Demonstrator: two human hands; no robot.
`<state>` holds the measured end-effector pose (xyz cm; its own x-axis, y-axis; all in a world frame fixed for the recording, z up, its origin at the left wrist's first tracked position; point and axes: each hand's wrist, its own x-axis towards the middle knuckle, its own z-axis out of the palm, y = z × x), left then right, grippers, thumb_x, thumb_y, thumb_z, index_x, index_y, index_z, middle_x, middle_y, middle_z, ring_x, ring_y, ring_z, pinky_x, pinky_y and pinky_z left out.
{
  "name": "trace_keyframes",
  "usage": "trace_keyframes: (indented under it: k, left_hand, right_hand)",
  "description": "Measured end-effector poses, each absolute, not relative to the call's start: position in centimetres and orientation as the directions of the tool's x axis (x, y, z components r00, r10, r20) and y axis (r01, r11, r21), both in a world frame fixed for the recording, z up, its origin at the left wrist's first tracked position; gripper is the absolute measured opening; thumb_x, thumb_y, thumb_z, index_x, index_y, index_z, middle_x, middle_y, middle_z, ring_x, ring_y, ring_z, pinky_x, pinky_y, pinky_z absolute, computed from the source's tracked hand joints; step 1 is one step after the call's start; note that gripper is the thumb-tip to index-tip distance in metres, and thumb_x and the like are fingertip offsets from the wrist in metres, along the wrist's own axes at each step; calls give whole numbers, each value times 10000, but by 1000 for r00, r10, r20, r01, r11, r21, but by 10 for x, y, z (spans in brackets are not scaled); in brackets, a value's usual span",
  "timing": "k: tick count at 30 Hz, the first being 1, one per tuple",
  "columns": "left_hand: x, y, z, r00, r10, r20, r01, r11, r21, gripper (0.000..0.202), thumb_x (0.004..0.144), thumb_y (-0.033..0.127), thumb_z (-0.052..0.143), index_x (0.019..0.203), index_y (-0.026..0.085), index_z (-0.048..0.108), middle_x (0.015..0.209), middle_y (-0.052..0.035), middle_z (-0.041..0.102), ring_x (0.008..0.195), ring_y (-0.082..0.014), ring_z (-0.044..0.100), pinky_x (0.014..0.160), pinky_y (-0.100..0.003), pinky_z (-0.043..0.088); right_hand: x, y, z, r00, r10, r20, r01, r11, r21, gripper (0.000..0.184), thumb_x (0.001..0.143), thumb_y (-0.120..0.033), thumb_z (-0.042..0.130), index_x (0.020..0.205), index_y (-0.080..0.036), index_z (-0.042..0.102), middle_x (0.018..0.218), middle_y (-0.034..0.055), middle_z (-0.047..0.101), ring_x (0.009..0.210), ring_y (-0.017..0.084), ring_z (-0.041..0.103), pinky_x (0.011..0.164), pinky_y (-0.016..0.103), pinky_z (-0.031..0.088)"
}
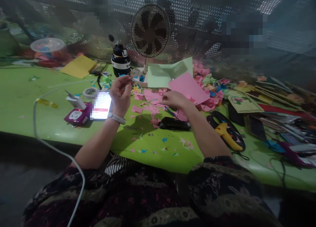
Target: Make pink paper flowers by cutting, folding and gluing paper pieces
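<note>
My left hand is raised above the table, its thumb and fingers pinched together. Whatever sits in that pinch is too small to make out. Over a pile of pink paper pieces, my right hand has its fingers curled together and pointing down; their tips touch or nearly touch the scraps, and what they hold is hidden. A black stapler-like object lies just below my right wrist. Behind that hand, a pink paper sheet overlaps a creased light green sheet. Beside my left wrist is a lit phone.
A fan and a black bottle stand at the back. To the left are a purple power socket, a tape roll and a white cable. Yellow-and-black scissors and piled papers lie right.
</note>
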<state>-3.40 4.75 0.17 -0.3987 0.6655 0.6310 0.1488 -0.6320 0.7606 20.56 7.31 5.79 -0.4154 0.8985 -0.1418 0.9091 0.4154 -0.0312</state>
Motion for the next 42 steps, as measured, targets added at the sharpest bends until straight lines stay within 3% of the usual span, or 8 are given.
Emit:
trace_keyframes:
  k: [7,14,24,30,33,37,39,42]
  left_hand:
    - [-27,43,2,-401,646,650,149,-654,742,123,929,274,650,1033,214,673,1043,-57,754,907,-150,748,802,-267,627]
    - [-22,38,1,-354,637,684,175,-674,718,119,912,183,625,1016,185,682,1005,-57,749,874,-134,742,753,-222,607]
    - [-16,27,7,-305,733,608,217,-568,794,139,896,163,601,990,185,701,955,-59,749,829,-135,723,706,-228,590]
    - [-14,27,4,-265,781,565,211,-525,824,109,856,158,638,931,173,717,886,-66,748,759,-137,702,679,-255,575]
    - [-15,28,1,-232,809,541,203,-504,840,132,842,147,632,939,154,721,899,-82,750,761,-142,700,696,-266,572]
    - [-15,29,-1,-221,852,475,181,-442,878,144,816,128,639,929,152,724,888,-68,747,754,-137,694,708,-256,562]
    - [-14,30,-2,-199,903,380,115,-364,924,117,803,123,660,901,154,718,854,-55,742,755,-138,699,720,-255,566]
    - [-11,31,-3,-66,995,74,-157,-84,984,74,846,224,700,874,155,696,839,-70,750,786,-162,726,761,-296,595]
  right_hand:
    - [151,121,46,-482,863,-152,857,501,123,336,868,-192,563,1164,-146,715,1231,155,718,1066,283,652,767,315,447]
    - [129,141,25,-524,828,-200,798,559,225,313,884,-221,597,1127,-87,742,1144,220,737,1020,303,686,773,319,460]
    - [144,134,28,-496,857,-137,826,515,231,279,886,-102,556,1045,-121,785,1071,195,769,984,272,694,758,309,450]
    - [149,122,28,-462,886,-36,873,462,156,276,919,-277,580,1052,-148,784,1043,145,778,929,241,687,711,290,426]
    - [158,126,27,-453,889,-59,891,454,8,315,905,-396,602,950,-157,802,893,84,779,798,190,667,647,262,390]
    - [166,132,30,-460,883,-93,885,448,-124,277,905,-318,585,923,-148,802,841,60,769,771,172,647,651,255,371]
    - [166,128,34,-445,896,4,888,441,-129,267,908,-254,564,1002,-134,784,970,86,776,871,192,652,696,260,381]
    - [162,105,39,-423,889,175,874,451,-182,292,950,-239,509,1084,-122,742,1078,117,760,954,217,647,756,278,401]
